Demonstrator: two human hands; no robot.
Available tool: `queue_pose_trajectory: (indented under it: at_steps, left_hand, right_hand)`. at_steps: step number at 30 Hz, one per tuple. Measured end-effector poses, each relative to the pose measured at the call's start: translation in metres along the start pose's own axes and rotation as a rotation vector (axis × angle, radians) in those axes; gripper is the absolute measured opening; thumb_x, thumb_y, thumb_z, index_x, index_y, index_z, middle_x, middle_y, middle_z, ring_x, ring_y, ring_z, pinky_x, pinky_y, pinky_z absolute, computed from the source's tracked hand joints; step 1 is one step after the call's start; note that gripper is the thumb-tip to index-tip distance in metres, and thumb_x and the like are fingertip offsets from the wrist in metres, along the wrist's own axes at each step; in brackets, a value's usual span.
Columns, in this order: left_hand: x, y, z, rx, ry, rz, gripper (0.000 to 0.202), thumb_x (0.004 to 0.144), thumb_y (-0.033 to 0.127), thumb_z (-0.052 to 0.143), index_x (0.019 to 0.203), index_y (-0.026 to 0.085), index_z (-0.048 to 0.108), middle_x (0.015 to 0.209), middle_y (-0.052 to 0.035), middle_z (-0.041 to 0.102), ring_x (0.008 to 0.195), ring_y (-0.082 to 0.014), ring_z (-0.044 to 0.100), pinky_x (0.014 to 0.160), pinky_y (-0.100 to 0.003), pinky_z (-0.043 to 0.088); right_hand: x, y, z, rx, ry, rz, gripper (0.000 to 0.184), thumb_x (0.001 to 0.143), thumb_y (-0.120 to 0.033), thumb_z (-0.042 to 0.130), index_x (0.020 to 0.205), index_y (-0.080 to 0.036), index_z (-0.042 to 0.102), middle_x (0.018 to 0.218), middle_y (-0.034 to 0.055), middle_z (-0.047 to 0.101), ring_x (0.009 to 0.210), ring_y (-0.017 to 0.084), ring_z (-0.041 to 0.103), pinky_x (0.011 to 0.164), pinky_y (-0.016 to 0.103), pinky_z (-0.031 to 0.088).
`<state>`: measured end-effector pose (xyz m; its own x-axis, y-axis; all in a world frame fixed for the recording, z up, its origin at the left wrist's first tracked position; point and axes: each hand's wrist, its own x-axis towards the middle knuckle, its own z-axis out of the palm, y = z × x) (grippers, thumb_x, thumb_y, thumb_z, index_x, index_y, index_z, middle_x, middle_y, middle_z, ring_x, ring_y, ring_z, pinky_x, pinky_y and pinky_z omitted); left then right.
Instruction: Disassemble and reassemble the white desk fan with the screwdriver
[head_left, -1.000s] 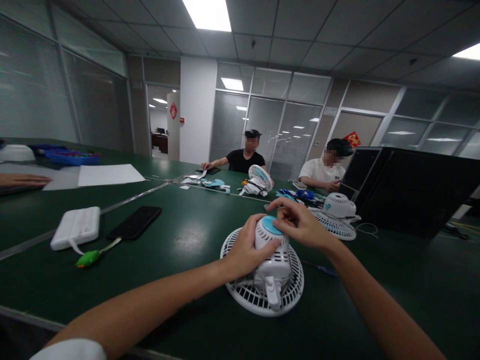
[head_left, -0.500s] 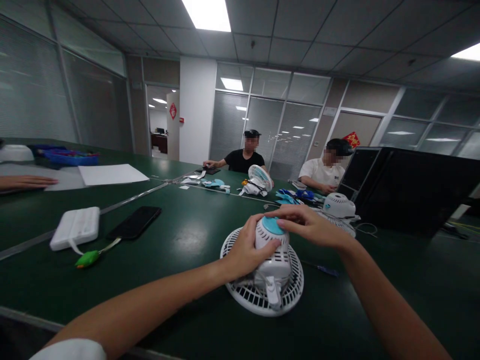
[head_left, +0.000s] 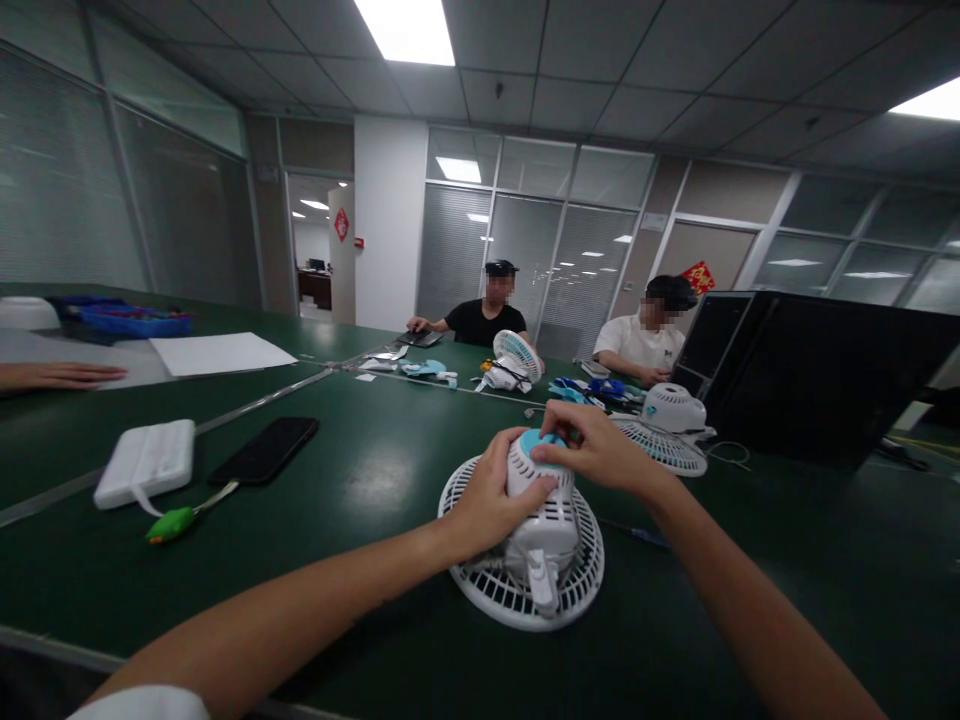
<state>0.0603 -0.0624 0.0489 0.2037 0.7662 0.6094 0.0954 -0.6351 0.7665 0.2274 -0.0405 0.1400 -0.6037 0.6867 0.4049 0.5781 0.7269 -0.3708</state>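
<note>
A small white electric fan point(head_left: 546, 530) lies face down on its round grille point(head_left: 517, 612), motor housing upward. My left hand point(head_left: 499, 495) is wrapped around the left side of the housing, thumb across its front. On top of the housing sits a light-blue round cap point(head_left: 534, 440). My right hand point(head_left: 589, 445) has its fingers curled and its thumb against this cap, gripping it from the right; part of the cap is hidden beneath the fingers. At the front of the housing a white plug point(head_left: 541, 580) stands out. Right of the fan lies a thin screwdriver-like tool point(head_left: 646, 537), partly behind my right forearm.
On the left are a white power bank point(head_left: 146, 462), a black phone point(head_left: 266, 450) and white paper point(head_left: 221, 354). Another fan point(head_left: 673, 412) and a large black case point(head_left: 832, 380) stand at right. Two people sit across the green table point(head_left: 360, 560); another person's hand point(head_left: 67, 376) rests at far left.
My right hand's fingers, stretched over the cap before, are now curled in on it with the thumb. My left hand keeps its hold. The view has shifted slightly.
</note>
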Motion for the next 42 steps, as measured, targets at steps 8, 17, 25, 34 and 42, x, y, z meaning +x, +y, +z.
queue_pose_trajectory:
  at_steps: [8, 17, 25, 34, 42]
  left_hand:
    - [0.002, -0.004, -0.006, 0.013, -0.032, -0.014, 0.048, 0.083, 0.038, 0.065, 0.124, 0.019, 0.048, 0.121, -0.0104, 0.06, 0.11, -0.0256, 0.058, 0.097, -0.041, 0.045]
    - [0.028, 0.015, -0.009, 0.106, 0.002, -0.001, 0.023, 0.082, 0.036, 0.063, 0.096, 0.018, 0.064, 0.105, -0.0082, 0.068, 0.099, -0.0237, 0.062, 0.088, -0.037, 0.048]
    - [0.039, 0.014, -0.027, -0.203, -0.231, -0.137, 0.025, 0.08, 0.037, 0.067, 0.094, 0.018, 0.075, 0.126, -0.0081, 0.068, 0.109, -0.0261, 0.064, 0.093, -0.038, 0.051]
    - [0.042, 0.018, -0.029, -0.158, -0.339, -0.168, 0.041, 0.082, 0.051, 0.064, 0.108, 0.021, 0.075, 0.13, -0.007, 0.066, 0.122, -0.0301, 0.059, 0.107, -0.046, 0.044]
    - [0.03, 0.013, -0.029, -0.046, -0.203, -0.122, 0.053, 0.09, 0.052, 0.051, 0.134, 0.023, 0.056, 0.146, -0.0089, 0.052, 0.135, -0.0298, 0.047, 0.112, -0.049, 0.038]
  right_hand:
    - [-0.023, 0.018, 0.021, 0.274, 0.132, 0.128, 0.053, 0.081, -0.056, 0.061, 0.118, -0.02, 0.051, 0.092, 0.0034, 0.05, 0.084, 0.018, 0.05, 0.059, 0.025, 0.038]
    - [-0.072, 0.023, 0.06, 0.509, 0.11, 0.166, 0.094, 0.065, -0.059, 0.077, 0.139, -0.021, 0.035, 0.14, 0.0138, 0.047, 0.127, 0.032, 0.047, 0.107, 0.048, 0.036]
    - [-0.057, -0.002, 0.073, 0.549, 0.191, 0.203, 0.11, 0.056, -0.047, 0.088, 0.144, -0.025, 0.025, 0.138, 0.0122, 0.052, 0.124, 0.03, 0.052, 0.105, 0.047, 0.041]
    - [-0.062, 0.008, 0.075, 0.546, 0.285, 0.177, 0.105, 0.049, -0.046, 0.09, 0.137, -0.024, 0.036, 0.131, 0.011, 0.056, 0.119, 0.031, 0.055, 0.103, 0.048, 0.041]
    - [-0.084, 0.014, 0.032, 0.778, 0.457, 0.184, 0.094, 0.052, -0.06, 0.082, 0.127, -0.022, 0.039, 0.131, 0.014, 0.055, 0.122, 0.033, 0.053, 0.103, 0.047, 0.041]
